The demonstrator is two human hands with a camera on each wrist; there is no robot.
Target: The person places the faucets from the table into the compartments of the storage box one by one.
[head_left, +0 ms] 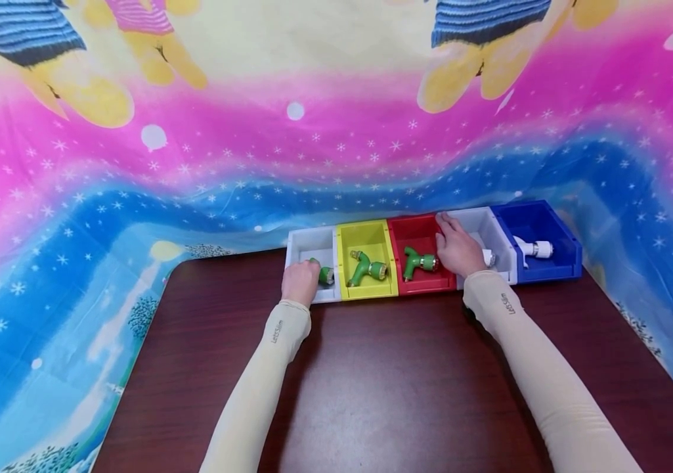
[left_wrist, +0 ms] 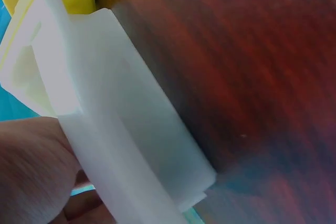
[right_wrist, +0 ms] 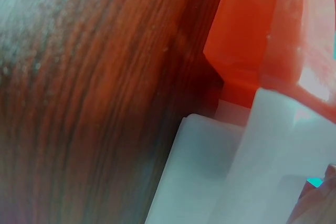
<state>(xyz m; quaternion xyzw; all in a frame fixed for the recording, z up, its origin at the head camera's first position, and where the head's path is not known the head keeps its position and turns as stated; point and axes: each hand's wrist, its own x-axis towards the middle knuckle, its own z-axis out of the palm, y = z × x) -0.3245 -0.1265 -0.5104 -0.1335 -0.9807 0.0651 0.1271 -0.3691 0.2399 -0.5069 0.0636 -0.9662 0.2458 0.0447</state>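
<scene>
My left hand [head_left: 301, 282], fingers curled, is over the front left corner of the light grey bin [head_left: 312, 236] at the row's left end. A green tap [head_left: 325, 274] lies inside, right beside the hand. In the left wrist view, the hand [left_wrist: 37, 166] is against the bin's pale wall [left_wrist: 121, 93]; its fingertips are hidden. My right hand [head_left: 459, 246] reaches over a second light grey bin [head_left: 504, 253], fingers extended to the rim beside the red bin [head_left: 425, 226]. A white tap [head_left: 488, 257] shows partly next to this hand.
The yellow bin [head_left: 366, 233] and the red one each hold a green tap, [head_left: 366, 269] in the yellow. At the right end a blue bin [head_left: 575, 259] holds a white tap [head_left: 534, 248]. A printed cloth [head_left: 241, 164] hangs behind the brown table [head_left: 383, 381].
</scene>
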